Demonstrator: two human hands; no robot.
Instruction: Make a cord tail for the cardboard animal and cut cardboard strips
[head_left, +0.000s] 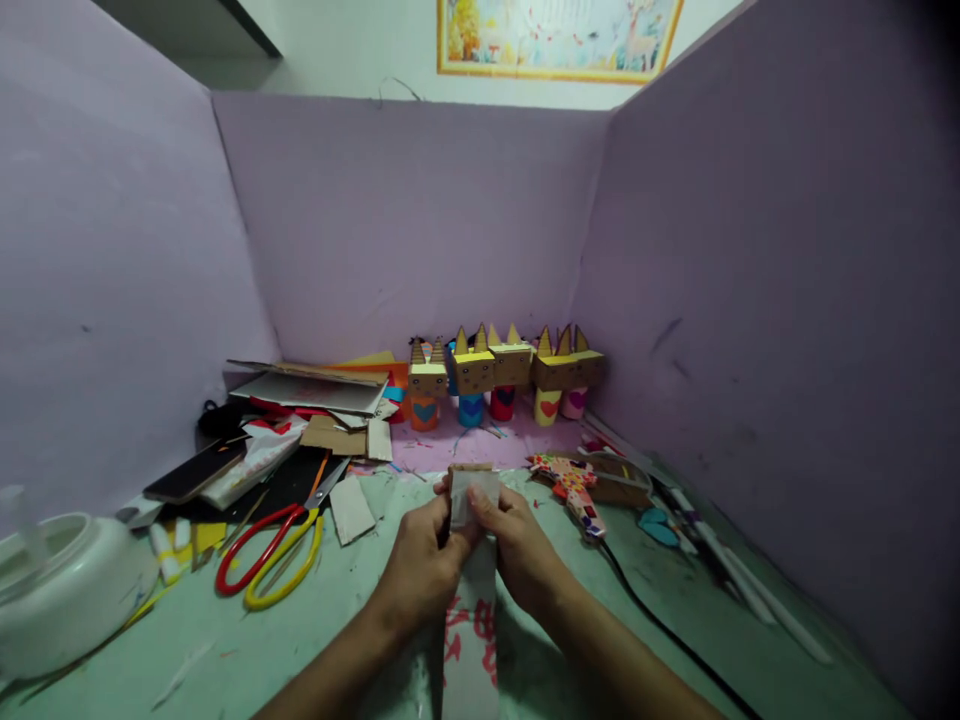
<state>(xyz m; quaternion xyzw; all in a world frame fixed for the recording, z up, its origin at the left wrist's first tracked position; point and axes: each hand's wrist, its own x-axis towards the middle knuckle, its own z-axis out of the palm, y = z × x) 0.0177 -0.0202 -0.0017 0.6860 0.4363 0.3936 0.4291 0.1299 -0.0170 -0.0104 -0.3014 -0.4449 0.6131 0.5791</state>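
Observation:
A long greyish-white cardboard strip [471,650] with red lettering runs from the bottom edge up to my hands. Its far end is a small flat piece with a brown edge; whether this is a fold or a separate piece I cannot tell. My left hand [424,560] grips the strip from the left, thumb on its face. My right hand [521,545] closes on the right side, its thumb pressing the pale end piece. Beyond stand several paper-tube figures [471,410] with hearts and horned cardboard box heads [474,372].
At left lie red-and-yellow-handled scissors [281,555], stacked cardboard [322,388], a scrap [351,510] and a white pot [75,590]. At right are a patterned glue gun [574,490], its black cord [660,612] and pens [712,550]. Purple panels [412,200] enclose three sides.

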